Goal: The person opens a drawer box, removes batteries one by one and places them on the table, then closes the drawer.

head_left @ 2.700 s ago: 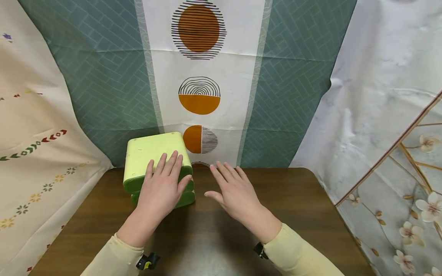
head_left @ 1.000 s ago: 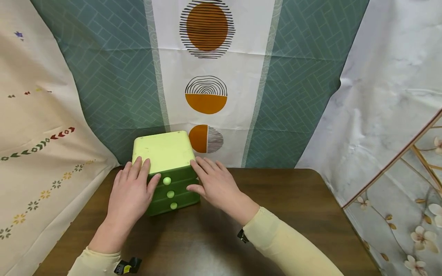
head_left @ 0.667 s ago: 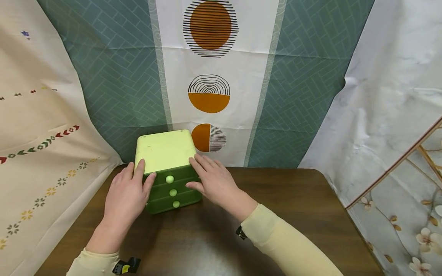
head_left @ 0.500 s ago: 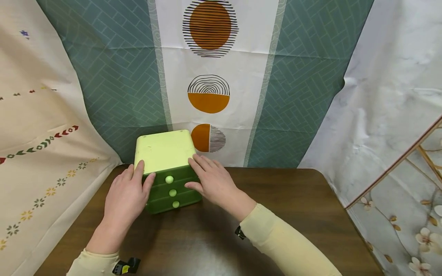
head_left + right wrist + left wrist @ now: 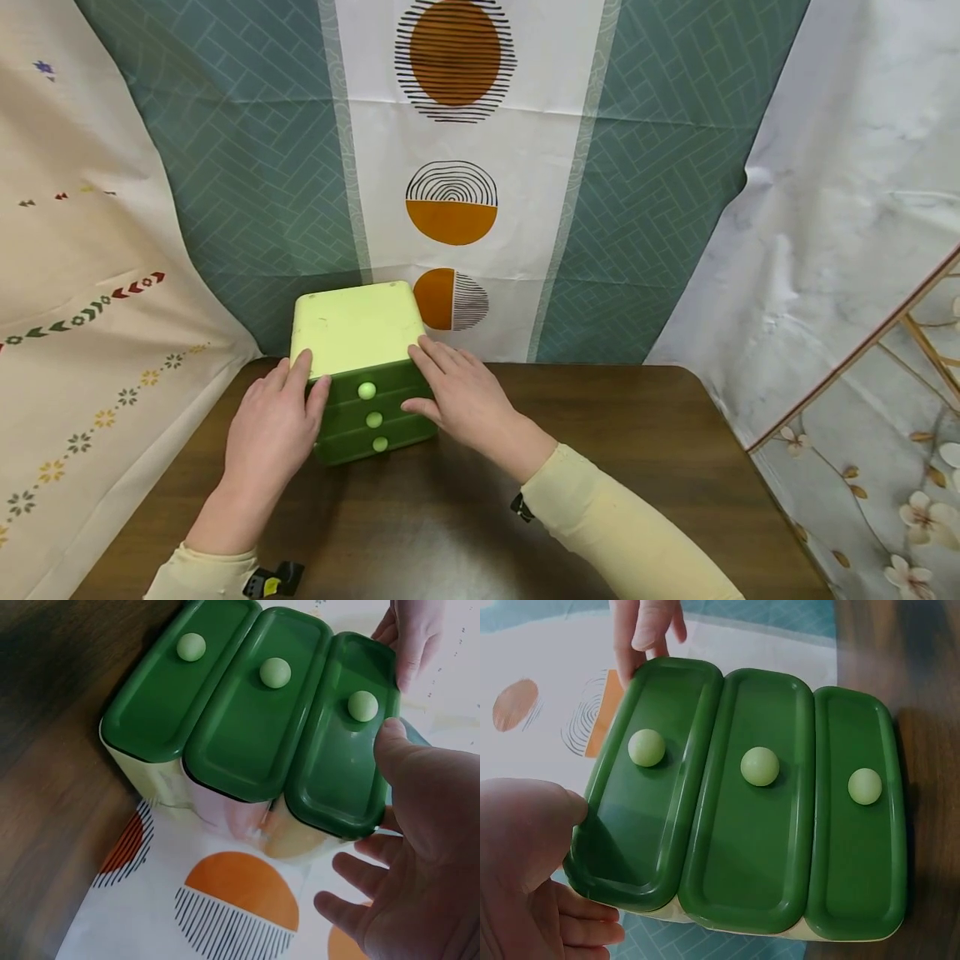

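A small cabinet with a pale yellow-green top (image 5: 360, 329) stands at the left rear of the table. Its front has three dark green drawer fronts (image 5: 754, 847), one above another, each with a round light-green knob (image 5: 275, 673); all three sit flush. My left hand (image 5: 270, 429) is at the cabinet's left front corner, its fingers along the side and its thumb extended at the top drawer's edge. At the opposite corner, my right hand (image 5: 472, 396) touches the upper edge with extended fingers. In the right wrist view its thumb lies at the drawer's rim, other fingers spread beside the box.
The cabinet stands on a dark brown wooden table (image 5: 615, 467) with rounded rear corners. Behind it hangs a green and white patterned cloth (image 5: 517, 208). An embroidered cream cloth (image 5: 75, 250) drapes on the left, a floral white cloth (image 5: 840, 333) on the right.
From above and beside the cabinet, both hands have come down to its two front corners, uncovering the drawer fronts and knobs. Over the last half second they hold nearly still.
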`<state>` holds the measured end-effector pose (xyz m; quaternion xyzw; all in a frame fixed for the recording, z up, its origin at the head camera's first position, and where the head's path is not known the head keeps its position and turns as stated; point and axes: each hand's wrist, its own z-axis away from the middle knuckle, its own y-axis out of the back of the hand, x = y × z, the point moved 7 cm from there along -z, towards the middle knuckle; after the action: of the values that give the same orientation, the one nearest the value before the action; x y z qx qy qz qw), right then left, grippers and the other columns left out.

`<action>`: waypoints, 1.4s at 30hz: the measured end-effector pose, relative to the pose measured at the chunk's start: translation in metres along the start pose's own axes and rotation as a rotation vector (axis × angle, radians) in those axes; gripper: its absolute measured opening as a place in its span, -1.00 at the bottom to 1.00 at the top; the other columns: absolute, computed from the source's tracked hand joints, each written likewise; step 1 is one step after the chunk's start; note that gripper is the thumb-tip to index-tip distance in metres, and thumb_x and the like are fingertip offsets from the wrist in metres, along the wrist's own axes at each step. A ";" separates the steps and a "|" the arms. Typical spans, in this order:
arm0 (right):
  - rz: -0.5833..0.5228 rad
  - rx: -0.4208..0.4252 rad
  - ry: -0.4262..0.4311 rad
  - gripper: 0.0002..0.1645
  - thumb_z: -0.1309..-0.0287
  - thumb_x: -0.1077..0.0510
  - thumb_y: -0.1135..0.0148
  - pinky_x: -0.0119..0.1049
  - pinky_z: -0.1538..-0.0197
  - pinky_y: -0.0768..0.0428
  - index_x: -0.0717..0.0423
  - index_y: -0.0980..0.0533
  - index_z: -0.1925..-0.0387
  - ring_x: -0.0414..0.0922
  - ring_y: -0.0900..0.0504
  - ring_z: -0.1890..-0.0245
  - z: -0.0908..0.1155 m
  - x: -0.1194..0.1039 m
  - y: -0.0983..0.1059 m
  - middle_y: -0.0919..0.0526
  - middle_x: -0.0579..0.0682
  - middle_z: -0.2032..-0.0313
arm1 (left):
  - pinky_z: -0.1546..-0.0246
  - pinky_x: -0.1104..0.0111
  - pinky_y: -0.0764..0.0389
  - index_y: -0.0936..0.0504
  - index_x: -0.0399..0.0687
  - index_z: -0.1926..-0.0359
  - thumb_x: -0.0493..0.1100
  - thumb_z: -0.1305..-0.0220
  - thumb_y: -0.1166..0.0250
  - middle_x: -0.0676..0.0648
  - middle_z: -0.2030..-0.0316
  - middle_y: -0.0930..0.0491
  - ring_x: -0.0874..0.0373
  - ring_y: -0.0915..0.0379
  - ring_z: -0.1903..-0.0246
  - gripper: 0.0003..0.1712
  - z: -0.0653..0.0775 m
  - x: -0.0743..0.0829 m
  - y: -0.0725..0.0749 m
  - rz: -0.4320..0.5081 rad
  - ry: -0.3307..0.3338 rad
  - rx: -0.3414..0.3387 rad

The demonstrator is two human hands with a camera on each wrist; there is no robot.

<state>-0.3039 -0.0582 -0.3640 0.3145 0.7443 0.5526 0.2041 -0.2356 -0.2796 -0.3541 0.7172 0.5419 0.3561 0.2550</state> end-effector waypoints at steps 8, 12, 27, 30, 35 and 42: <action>-0.035 0.029 0.009 0.02 -0.60 -0.40 -0.13 -0.02 -0.61 -0.34 0.11 -0.20 -0.74 0.03 -0.28 -0.66 0.007 0.002 0.004 -0.22 0.12 -0.70 | -0.37 -0.33 -0.38 -0.49 -0.51 -0.45 -0.13 -0.63 -0.29 -0.67 -0.26 -0.52 -0.57 -0.47 -0.28 -0.39 0.000 0.002 -0.004 0.014 0.007 -0.015; -0.047 0.025 -0.002 0.02 -0.59 -0.40 -0.13 -0.03 -0.61 -0.34 0.10 -0.19 -0.75 0.01 -0.28 -0.66 0.010 0.006 0.003 -0.20 0.11 -0.71 | -0.40 -0.32 -0.36 -0.48 -0.49 -0.47 -0.11 -0.65 -0.28 -0.66 -0.29 -0.51 -0.56 -0.46 -0.30 -0.38 -0.003 0.005 -0.006 0.022 0.019 -0.034; -0.057 0.026 -0.039 0.02 -0.59 -0.38 -0.15 -0.01 -0.60 -0.34 0.10 -0.17 -0.75 0.03 -0.27 -0.66 0.031 0.025 0.007 -0.19 0.12 -0.71 | -0.42 -0.32 -0.36 -0.47 -0.46 -0.50 -0.09 -0.67 -0.27 -0.62 -0.31 -0.52 -0.54 -0.47 -0.32 -0.37 -0.013 0.024 -0.022 0.051 0.004 -0.085; -0.052 0.031 -0.043 0.02 -0.59 -0.38 -0.15 0.00 -0.60 -0.35 0.10 -0.17 -0.75 0.04 -0.29 -0.66 0.035 0.027 0.008 -0.20 0.12 -0.71 | -0.43 -0.32 -0.36 -0.47 -0.46 -0.51 -0.08 -0.68 -0.26 -0.62 -0.32 -0.52 -0.54 -0.46 -0.32 -0.37 -0.014 0.028 -0.024 0.052 0.003 -0.092; -0.053 0.034 -0.050 0.02 -0.59 -0.36 -0.16 0.01 -0.60 -0.35 0.12 -0.16 -0.75 0.04 -0.28 -0.66 0.042 0.032 0.008 -0.20 0.13 -0.71 | -0.40 -0.33 -0.39 -0.48 -0.44 -0.50 -0.08 -0.68 -0.27 -0.62 -0.31 -0.52 -0.55 -0.47 -0.31 -0.38 -0.015 0.035 -0.028 0.055 -0.004 -0.096; -0.054 0.056 -0.068 0.02 -0.58 -0.35 -0.20 0.02 -0.57 -0.40 0.13 -0.18 -0.75 0.04 -0.33 -0.63 0.052 0.040 0.011 -0.22 0.14 -0.70 | -0.39 -0.32 -0.40 -0.48 -0.42 -0.51 -0.07 -0.68 -0.26 -0.62 -0.32 -0.52 -0.55 -0.46 -0.32 -0.38 -0.017 0.045 -0.034 0.066 -0.016 -0.100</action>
<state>-0.2960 0.0076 -0.3674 0.3185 0.7603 0.5150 0.2351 -0.2621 -0.2275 -0.3583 0.7238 0.4976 0.3852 0.2831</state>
